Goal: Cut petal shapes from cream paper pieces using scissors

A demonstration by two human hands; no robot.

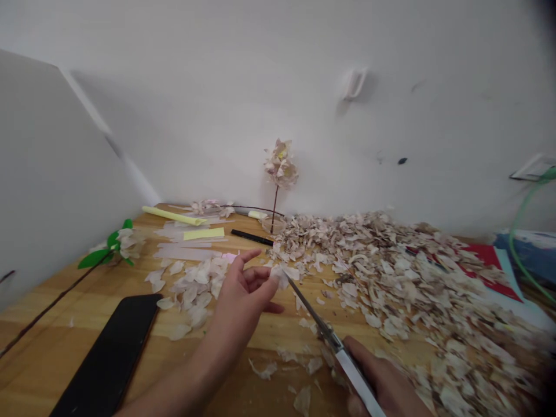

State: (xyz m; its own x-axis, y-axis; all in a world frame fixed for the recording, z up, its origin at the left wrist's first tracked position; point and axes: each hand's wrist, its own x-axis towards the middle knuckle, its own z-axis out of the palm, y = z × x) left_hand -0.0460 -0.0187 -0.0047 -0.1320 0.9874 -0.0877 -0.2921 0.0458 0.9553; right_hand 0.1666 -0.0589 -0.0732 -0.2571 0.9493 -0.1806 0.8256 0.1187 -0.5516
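My left hand (245, 295) pinches a pale, thin petal (284, 273) between thumb and fingertips, above the middle of the wooden table. In my right hand (377, 376), at the lower right, is what looks like a pair of scissors (310, 310), seen nearly edge-on with a light grey handle. The tip of its slim metal blade meets the petal at my left fingertips. Just left of my left hand lies a small heap of whole pale petals (195, 289). Trimmed scraps (304, 399) are scattered on the table below the blade.
A large heap of petal scraps (391, 266) covers the right side. A flower (281, 165) stands upright by the wall. On the left are a black phone (110, 353), a green-leaved flower stem (56, 301), paper strips (186, 252) and a black pen (252, 237).
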